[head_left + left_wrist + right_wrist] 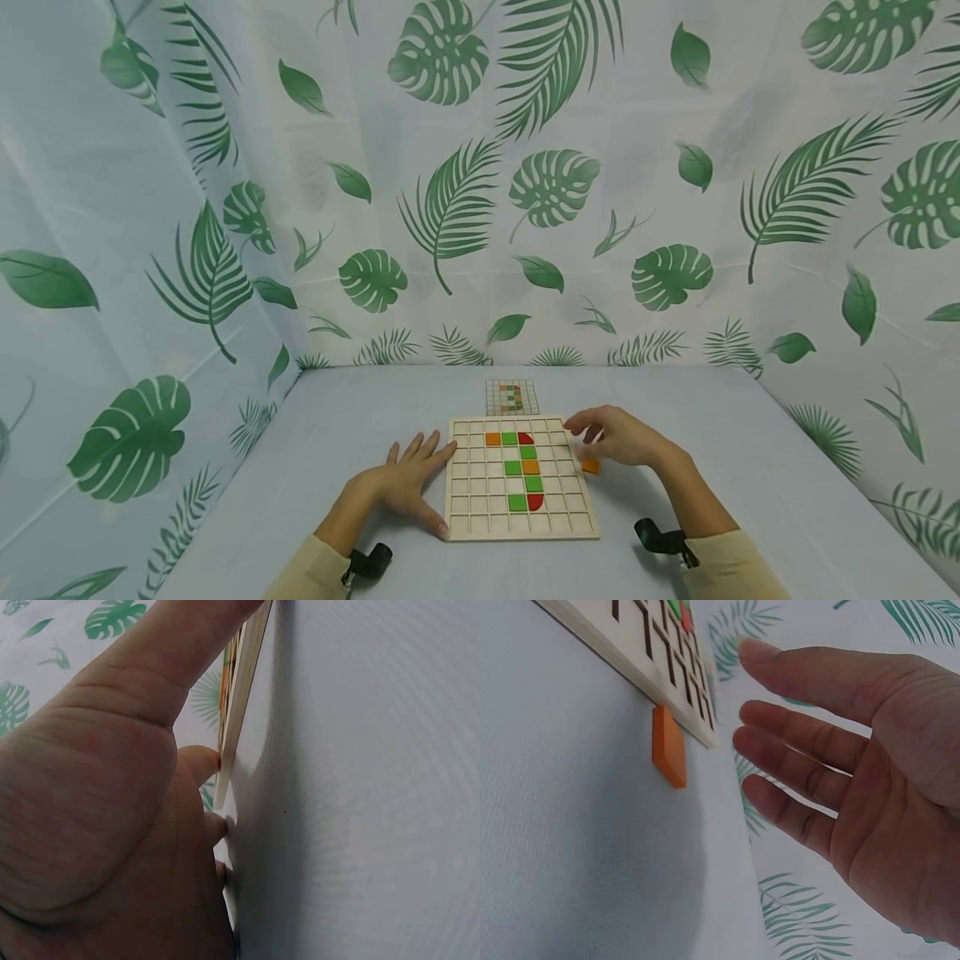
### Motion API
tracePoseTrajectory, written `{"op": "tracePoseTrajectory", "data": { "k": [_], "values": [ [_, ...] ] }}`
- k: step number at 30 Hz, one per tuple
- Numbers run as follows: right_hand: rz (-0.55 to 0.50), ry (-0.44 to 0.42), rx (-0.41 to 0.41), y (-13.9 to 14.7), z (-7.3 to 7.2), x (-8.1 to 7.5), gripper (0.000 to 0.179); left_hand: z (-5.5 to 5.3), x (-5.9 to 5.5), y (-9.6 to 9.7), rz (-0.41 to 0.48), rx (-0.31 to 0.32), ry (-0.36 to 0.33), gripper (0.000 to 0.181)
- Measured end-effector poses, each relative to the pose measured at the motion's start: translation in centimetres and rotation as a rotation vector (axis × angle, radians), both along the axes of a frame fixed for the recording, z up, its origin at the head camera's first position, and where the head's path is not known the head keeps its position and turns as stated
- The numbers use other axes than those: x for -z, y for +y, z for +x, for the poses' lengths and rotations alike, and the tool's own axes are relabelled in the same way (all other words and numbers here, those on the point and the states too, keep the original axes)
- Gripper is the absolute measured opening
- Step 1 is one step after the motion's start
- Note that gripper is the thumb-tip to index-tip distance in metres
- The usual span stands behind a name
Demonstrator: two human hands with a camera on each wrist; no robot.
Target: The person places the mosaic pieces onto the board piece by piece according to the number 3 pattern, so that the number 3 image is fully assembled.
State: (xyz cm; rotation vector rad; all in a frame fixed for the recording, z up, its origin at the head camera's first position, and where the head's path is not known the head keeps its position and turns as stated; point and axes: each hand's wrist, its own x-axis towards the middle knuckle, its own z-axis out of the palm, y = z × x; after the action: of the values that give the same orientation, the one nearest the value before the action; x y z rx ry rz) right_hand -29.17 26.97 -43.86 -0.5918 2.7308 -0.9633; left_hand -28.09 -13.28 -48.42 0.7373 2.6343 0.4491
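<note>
A square wooden grid board (471, 523) lies on the table with green and orange square tiles and two red rounded tiles (535, 502) set in its cells. My left hand (405, 483) is spread flat at the board's left side, thumb and a fingertip touching its edge. Over the upper right edge of the board hovers my right hand (626, 437), its fingers loosely bent and holding nothing. Below that hand, a loose orange tile (669, 748) rests on the table close against the board's right edge; in the head view the hand partly covers it.
Just behind the board lies a small pattern card (493, 400) printed with a grid of coloured shapes. The table (360, 396) has a pale cover. Leaf-printed curtains (480, 325) stand at the back and both sides. A dark camera is strapped on each wrist.
</note>
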Motion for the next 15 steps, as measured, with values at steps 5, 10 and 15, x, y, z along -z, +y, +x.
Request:
{"op": "tracePoseTrajectory", "data": {
  "k": [5,10,15],
  "values": [
    [0.02,-0.017,0.017,0.05,-0.04,0.34,0.036,0.01,0.0,0.06,-0.001,-0.002,0.0,0.136],
    [0.033,-0.037,0.016,0.21,-0.04,0.49,0.034,0.03,-0.07,0.07,0.003,-0.001,0.003,0.136],
    [0.04,-0.071,0.023,0.33,-0.06,0.66,0.034,0.05,-0.09,0.07,0.003,0.001,0.003,0.136]
  ]
}}
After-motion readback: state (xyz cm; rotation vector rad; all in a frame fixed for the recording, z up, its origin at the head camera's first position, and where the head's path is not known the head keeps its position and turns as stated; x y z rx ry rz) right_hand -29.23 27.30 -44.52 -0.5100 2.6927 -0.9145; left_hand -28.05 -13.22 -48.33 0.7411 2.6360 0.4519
